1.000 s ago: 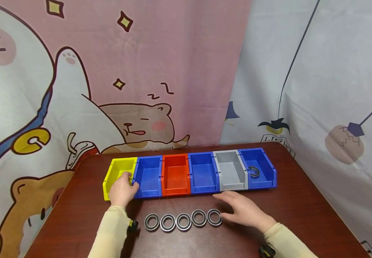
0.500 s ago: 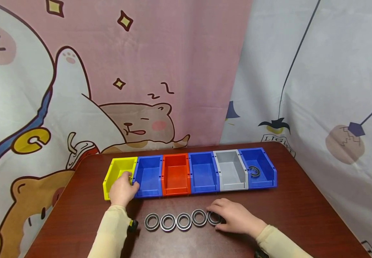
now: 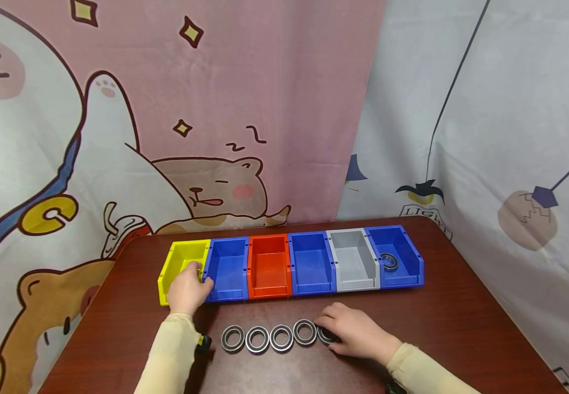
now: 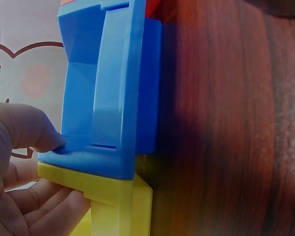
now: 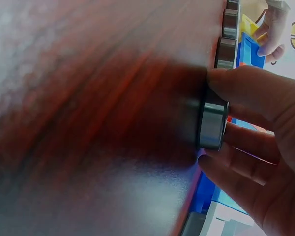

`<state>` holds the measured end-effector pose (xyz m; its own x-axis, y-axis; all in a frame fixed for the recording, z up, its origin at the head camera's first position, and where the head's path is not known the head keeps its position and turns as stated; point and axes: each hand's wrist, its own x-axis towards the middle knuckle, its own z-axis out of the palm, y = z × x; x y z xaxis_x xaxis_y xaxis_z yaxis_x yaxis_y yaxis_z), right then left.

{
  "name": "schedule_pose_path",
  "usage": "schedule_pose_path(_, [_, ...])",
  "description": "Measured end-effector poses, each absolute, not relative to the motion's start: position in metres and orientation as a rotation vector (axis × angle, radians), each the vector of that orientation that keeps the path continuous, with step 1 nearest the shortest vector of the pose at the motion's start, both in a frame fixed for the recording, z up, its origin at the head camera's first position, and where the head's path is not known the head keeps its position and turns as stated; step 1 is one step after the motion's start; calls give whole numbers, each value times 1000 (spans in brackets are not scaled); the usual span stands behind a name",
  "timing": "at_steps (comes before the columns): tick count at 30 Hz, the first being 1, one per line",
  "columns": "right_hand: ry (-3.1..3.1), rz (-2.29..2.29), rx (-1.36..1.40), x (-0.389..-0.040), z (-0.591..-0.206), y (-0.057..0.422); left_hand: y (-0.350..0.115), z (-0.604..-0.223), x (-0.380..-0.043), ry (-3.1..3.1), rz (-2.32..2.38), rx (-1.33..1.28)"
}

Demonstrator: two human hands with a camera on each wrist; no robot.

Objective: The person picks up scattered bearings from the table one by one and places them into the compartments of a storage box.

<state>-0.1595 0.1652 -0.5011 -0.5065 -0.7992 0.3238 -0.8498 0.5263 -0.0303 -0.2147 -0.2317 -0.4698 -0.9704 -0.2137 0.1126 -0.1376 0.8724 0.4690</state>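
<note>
Round metal bearings (image 3: 271, 339) lie flat along the wood-grain bench (image 3: 264, 377); the right hand (image 3: 355, 331) curls its fingers round the end bearing (image 5: 213, 127); the left hand (image 3: 187, 291) pinches joined plastic walls of yellow bin (image 3: 185, 253) and blue bin (image 3: 227, 268).

Yellow bin (image 3: 189, 250) partly behind left hand (image 3: 188, 290), end bearing (image 5: 213, 126) partly behind right hand (image 3: 355, 331)

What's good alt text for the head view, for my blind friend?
A person's right hand grips the rightmost metal ring in a row of five on a brown table, while the left hand grips the yellow bin and its blue neighbour where they meet. Six bins stand in line behind, the rightmost blue one holding another ring.
</note>
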Motion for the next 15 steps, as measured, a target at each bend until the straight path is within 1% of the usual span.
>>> schedule_pose_path(9, [-2497, 367, 1370, -162, -497, 174, -231, -469, -215, -2886, -701, 269])
schedule_pose_path(15, [-2523, 399, 1303, -169, -481, 188, -231, -470, -215, -2888, -706, 280])
